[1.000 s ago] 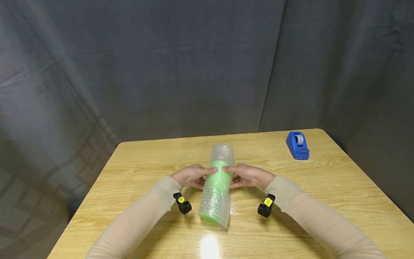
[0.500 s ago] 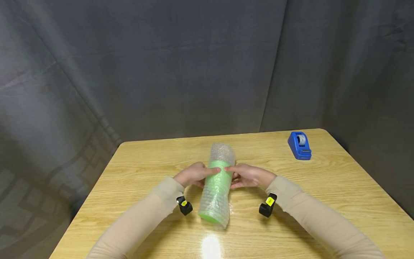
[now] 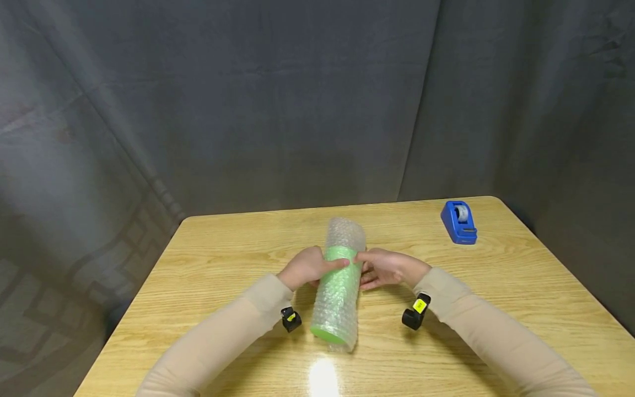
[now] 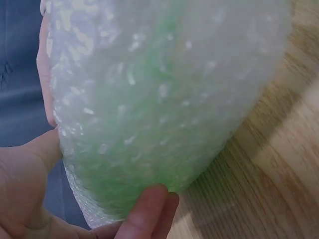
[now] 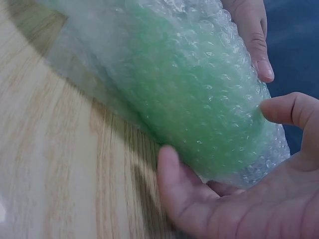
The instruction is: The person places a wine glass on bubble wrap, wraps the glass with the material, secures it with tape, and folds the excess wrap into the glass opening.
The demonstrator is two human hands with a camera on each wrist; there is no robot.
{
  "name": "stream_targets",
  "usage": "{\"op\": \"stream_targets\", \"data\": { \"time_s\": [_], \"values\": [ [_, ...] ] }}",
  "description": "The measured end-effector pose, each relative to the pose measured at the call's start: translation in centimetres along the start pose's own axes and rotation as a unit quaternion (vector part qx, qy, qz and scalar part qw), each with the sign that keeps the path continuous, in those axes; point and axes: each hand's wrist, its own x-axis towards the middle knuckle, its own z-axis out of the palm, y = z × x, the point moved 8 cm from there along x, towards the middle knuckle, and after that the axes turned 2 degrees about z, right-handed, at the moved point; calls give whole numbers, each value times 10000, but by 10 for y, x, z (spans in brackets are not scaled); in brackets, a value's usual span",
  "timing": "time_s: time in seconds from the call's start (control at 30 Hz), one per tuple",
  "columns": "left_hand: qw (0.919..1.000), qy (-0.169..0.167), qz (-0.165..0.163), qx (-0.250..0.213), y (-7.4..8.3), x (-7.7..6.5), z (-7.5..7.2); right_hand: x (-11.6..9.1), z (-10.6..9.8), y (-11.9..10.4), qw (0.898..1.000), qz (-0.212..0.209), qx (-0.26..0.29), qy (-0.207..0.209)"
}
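Observation:
A green cylinder wrapped in clear bubble wrap lies lengthwise on the table, its green end facing me and a stretch of wrap reaching past its far end. From the left, my left hand grips the roll, thumb across the top and fingers around the underside. My right hand holds it from the other side, thumb on top close to the left thumb. In the right wrist view, the right hand's fingers curl beneath the bubble wrap near the tabletop. The left wrist view shows the left fingertips against the wrap's lower side.
A blue tape dispenser with a roll of clear tape stands at the table's back right. The wooden table backs onto a dark grey curtain. Each wrist carries a small black camera.
The wrapped roll has shifted slightly right with both hands on it. My left thumb now reaches further across its top. The tape dispenser stays in place.

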Motion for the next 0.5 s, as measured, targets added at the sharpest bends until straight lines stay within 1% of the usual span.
{"op": "stream_targets", "data": {
  "time_s": [0.07,0.13,0.23,0.4,0.5],
  "values": [
    [9999,10,-12,164,1,0,0,0,-1,-1,9998,40,-165,95],
    [9997,9,-25,222,2,0,1,-1,-3,-1,9994,89,-252,217],
    [9996,5,-52,280,3,0,0,-2,-3,-3,9993,100,-291,199],
    [9997,-23,-5,250,4,0,1,-4,2,-6,9998,19,161,-125],
    [9996,-33,23,285,4,1,2,-4,5,-7,9988,48,415,-260]
  ]
}}
